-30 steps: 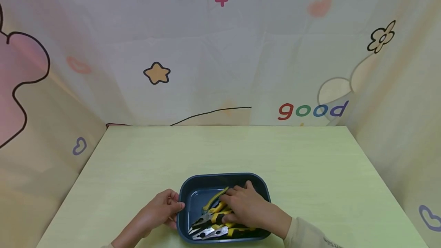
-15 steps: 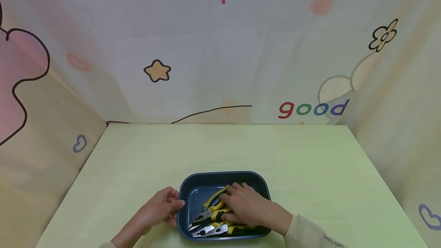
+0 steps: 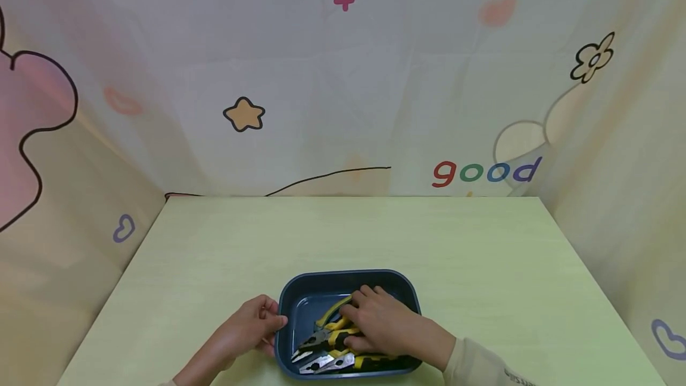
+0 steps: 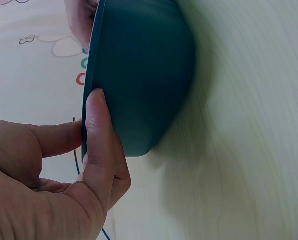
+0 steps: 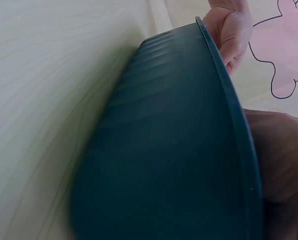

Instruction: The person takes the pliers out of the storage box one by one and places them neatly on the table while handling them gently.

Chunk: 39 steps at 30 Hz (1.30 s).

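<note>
One tray [image 3: 309, 310], left hand [image 3: 252, 323] pinching it; right hand [image 3: 382, 321] among several pliers [image 3: 337, 337], grip unclear.

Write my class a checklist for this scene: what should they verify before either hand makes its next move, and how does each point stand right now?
1. Left hand steadying the tray: ok, it pinches the rim at the left end.
2. Tray resting on the table: ok, it appears to sit flat.
3. Right hand at the pliers: ok, it reaches inside the tray, over their handles.
4. Firm grip on one pair: cannot tell, the right hand hides its own grasp.
5. Pliers lying separately: not ok, they overlap in a heap.
6. Number of pliers known: cannot tell, some are partly covered.
</note>
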{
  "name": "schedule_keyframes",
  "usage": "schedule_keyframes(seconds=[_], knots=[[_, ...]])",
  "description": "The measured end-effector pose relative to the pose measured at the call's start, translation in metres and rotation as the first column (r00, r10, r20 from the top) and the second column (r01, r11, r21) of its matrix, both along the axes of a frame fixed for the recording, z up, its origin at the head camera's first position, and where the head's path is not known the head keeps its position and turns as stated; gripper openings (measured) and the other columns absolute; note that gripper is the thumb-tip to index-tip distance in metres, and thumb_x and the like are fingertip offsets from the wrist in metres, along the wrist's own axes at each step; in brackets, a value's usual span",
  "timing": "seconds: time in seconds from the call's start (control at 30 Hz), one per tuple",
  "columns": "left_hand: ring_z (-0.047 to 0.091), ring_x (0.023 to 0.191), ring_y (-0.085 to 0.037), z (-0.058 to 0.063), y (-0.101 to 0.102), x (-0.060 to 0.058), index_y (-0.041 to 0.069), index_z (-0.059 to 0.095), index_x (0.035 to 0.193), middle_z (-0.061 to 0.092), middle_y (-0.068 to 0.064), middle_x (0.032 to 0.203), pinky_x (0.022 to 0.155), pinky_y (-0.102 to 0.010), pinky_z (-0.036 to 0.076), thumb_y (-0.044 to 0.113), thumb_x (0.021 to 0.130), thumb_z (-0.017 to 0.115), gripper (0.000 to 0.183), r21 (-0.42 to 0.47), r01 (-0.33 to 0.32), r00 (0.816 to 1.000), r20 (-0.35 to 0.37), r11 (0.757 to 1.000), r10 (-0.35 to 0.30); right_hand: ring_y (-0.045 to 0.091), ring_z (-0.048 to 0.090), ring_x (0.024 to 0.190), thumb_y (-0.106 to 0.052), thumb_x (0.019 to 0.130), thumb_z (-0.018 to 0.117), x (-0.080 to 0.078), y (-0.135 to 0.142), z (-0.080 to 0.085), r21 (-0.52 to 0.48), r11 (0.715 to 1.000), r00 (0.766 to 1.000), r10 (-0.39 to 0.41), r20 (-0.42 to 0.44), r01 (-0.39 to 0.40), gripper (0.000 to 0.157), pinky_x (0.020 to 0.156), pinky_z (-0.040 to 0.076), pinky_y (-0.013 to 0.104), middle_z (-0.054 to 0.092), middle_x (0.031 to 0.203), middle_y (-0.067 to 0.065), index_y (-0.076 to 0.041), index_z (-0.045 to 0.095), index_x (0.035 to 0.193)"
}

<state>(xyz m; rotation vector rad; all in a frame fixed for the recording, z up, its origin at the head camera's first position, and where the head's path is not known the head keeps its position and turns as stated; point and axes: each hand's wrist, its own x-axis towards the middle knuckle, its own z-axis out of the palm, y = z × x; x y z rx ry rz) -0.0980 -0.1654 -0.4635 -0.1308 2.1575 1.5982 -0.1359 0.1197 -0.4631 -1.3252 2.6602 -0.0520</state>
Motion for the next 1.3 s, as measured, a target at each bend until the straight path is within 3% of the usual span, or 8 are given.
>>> schedule_keyframes(seconds=[0.37,0.77,1.07,1.3], knots=[[0.062,0.062,-0.017,-0.002,0.000,-0.001,-0.004,0.052,0.106,0.061,-0.012,0.083,0.056,-0.030,0.059,0.005,0.101,0.065,0.017,0.000,0.001,1.000,0.009,1.000,-0.001,0.014,0.054,0.087,-0.053,0.102,0.055,-0.001,0.000,0.002,-0.016,0.999,0.996,0.033,-0.081,-0.035,0.043,0.074,0.047,0.029,0.063,0.100,-0.001,-0.017,0.070,0.121],[0.061,0.063,-0.018,0.001,0.003,-0.001,-0.003,0.053,0.107,0.060,-0.012,0.083,0.056,-0.030,0.058,0.005,0.100,0.065,0.016,-0.035,-0.028,0.999,0.020,0.999,0.028,0.005,0.046,0.067,-0.048,0.101,0.060,0.004,-0.006,0.013,-0.008,0.999,0.991,-0.044,0.125,0.045,0.035,0.058,0.041,0.023,0.056,0.085,-0.008,-0.015,0.069,0.104],[0.062,0.064,-0.018,0.002,0.002,0.000,-0.004,0.052,0.107,0.060,-0.012,0.084,0.056,-0.030,0.059,0.005,0.101,0.064,0.016,-0.019,-0.014,1.000,0.017,1.000,0.014,0.006,0.050,0.069,-0.043,0.102,0.061,-0.001,0.004,0.027,-0.033,0.995,0.956,-0.081,0.282,0.094,0.030,0.063,0.044,0.025,0.058,0.083,-0.011,-0.015,0.070,0.103],[0.060,0.063,-0.017,0.001,0.001,-0.001,-0.004,0.052,0.106,0.059,-0.011,0.082,0.055,-0.031,0.059,0.004,0.100,0.065,0.017,-0.001,-0.003,1.000,0.007,1.000,0.003,0.006,0.045,0.061,-0.040,0.104,0.059,-0.007,0.016,0.043,-0.061,0.989,0.925,-0.106,0.366,0.138,0.027,0.057,0.038,0.024,0.049,0.069,-0.010,-0.020,0.063,0.085]])
